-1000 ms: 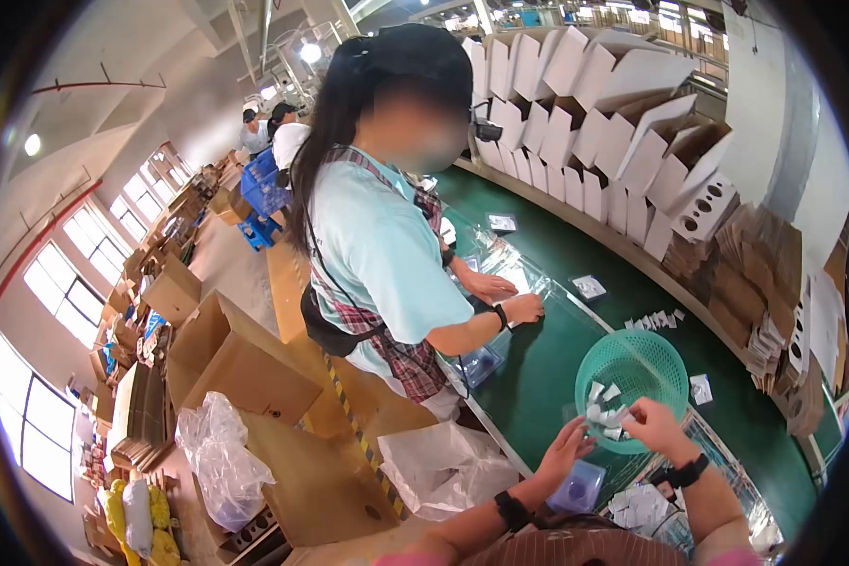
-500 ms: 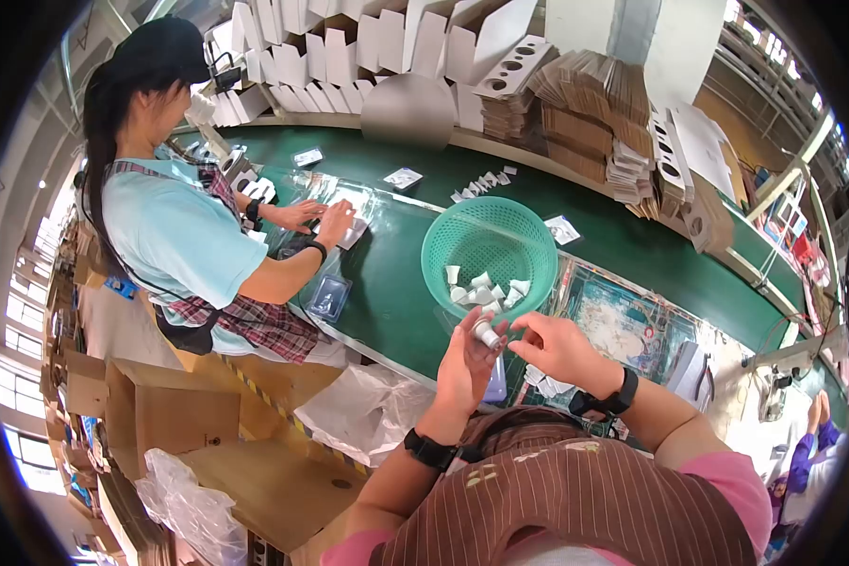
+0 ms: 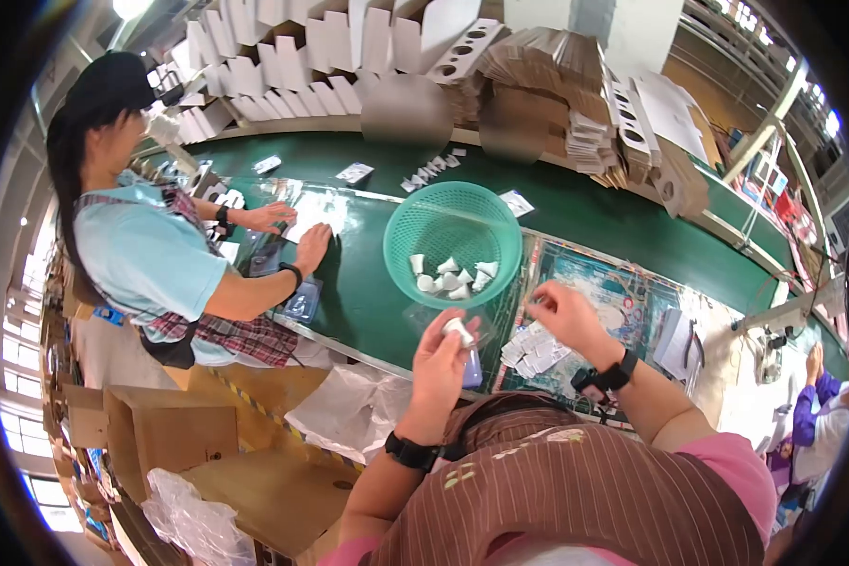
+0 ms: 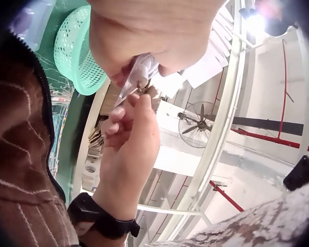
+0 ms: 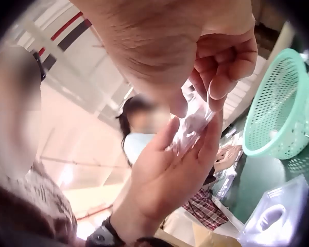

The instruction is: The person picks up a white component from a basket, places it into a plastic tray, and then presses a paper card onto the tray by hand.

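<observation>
Holding a white fitting (image 3: 458,330), your left grip (image 3: 433,366) is curling round it just short of the green basket (image 3: 443,209) of similar fittings in the head view. Your right grip (image 3: 577,325) is hovering beside it, above a pile of white packets (image 3: 530,351). The basket is limiting forward room, while the green desk (image 3: 354,269) is offering bare surface to its left, before a co-worker (image 3: 151,259).

Through the left wrist view, your right grip is pinching what look like small brownish parts (image 4: 147,90). You are probably packing these with the fitting; the next move is likely calling for lining them up with the wrapping.

From the right wrist view, clear plastic (image 5: 190,127) is lying between your left fingers; you cannot tell whether the right ones are touching it. A clear plastic tray (image 5: 293,200) is sitting below, near the desk's edge, restricting low movement.
</observation>
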Demonstrator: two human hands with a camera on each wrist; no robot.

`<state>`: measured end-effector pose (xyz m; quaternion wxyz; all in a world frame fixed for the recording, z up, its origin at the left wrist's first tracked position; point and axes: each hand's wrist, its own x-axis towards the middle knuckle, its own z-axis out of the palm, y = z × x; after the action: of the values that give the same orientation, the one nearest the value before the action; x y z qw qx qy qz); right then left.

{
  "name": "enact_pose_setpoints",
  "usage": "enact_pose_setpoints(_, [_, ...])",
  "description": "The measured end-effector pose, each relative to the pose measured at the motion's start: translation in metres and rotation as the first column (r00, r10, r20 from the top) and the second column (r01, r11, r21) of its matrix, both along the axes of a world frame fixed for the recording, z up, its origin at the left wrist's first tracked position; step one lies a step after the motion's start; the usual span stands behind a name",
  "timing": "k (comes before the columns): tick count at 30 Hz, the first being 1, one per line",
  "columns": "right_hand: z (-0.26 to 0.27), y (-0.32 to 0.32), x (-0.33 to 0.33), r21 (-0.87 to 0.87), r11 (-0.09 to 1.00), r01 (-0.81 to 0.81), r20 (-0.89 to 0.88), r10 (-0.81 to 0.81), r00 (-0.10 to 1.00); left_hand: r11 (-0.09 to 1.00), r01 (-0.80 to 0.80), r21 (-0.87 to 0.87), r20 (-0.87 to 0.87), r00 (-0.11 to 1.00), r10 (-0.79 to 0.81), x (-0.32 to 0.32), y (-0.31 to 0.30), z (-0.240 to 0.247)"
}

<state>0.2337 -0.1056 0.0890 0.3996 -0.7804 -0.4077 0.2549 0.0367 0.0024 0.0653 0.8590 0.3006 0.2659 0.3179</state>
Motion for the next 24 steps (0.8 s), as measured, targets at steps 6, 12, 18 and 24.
enact_pose_setpoints(6, [-0.106, -0.054, 0.020, -0.509, 0.839, 0.190, 0.445, 0.068, 0.893, 0.992, -0.070, -0.101, -0.100, 0.993, 0.060, -0.009, -0.002, -0.016])
enact_pose_setpoints(12, [-0.177, -0.069, 0.035, -0.276, 0.939, 0.204, 0.401, -0.080, 0.913, 0.998, 0.044, -0.051, -0.098, 0.994, -0.049, -0.010, 0.010, -0.047])
enact_pose_setpoints(18, [-0.193, -0.067, 0.036, -0.311, 0.913, 0.266, 0.477, -0.092, 0.874, 0.977, -0.007, -0.212, -0.052, 0.999, -0.004, 0.009, 0.012, -0.062])
enact_pose_setpoints(24, [-0.179, -0.069, 0.041, -0.462, 0.884, 0.070, 0.408, 0.142, 0.902, 0.978, 0.054, -0.201, -0.013, 0.998, -0.058, 0.003, 0.016, -0.069])
